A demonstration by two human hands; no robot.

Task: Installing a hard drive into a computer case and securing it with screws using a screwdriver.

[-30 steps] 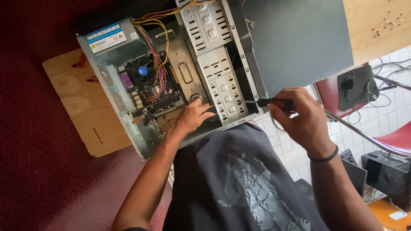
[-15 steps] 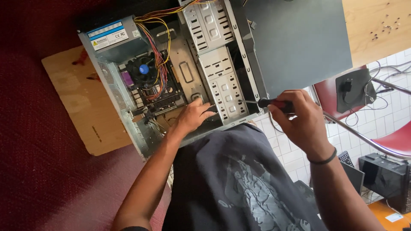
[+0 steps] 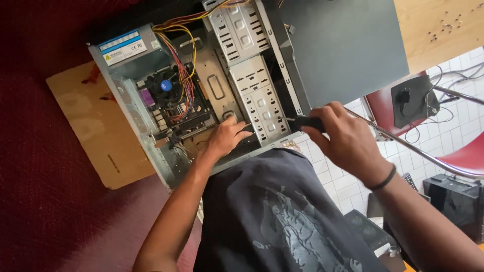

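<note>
- The open computer case (image 3: 166, 151) lies on its side on a piece of brown cardboard (image 3: 91, 126), which rests on the dark red surface (image 3: 45, 211) that carries everything here.
- The left hand (image 3: 227, 137) reaches inside the case, its fingers spread loosely and resting on the metal floor just beside the drive cage (image 3: 259, 103); its grip is wide and holds nothing that can be seen.
- The right hand (image 3: 348, 141) sits at the case's near edge, its grip closed around a dark-handled screwdriver (image 3: 305, 122) whose shaft points at the drive cage.
- The motherboard (image 3: 181, 108), with its round black fan (image 3: 164, 86), sits deeper in the case, under a bundle of red and yellow wires (image 3: 186, 75).
- The grey side panel (image 3: 348, 45) stands tilted beside the case.
- A red chair (image 3: 454, 151) is on the white tiled floor (image 3: 343, 186), beyond the right arm.
</note>
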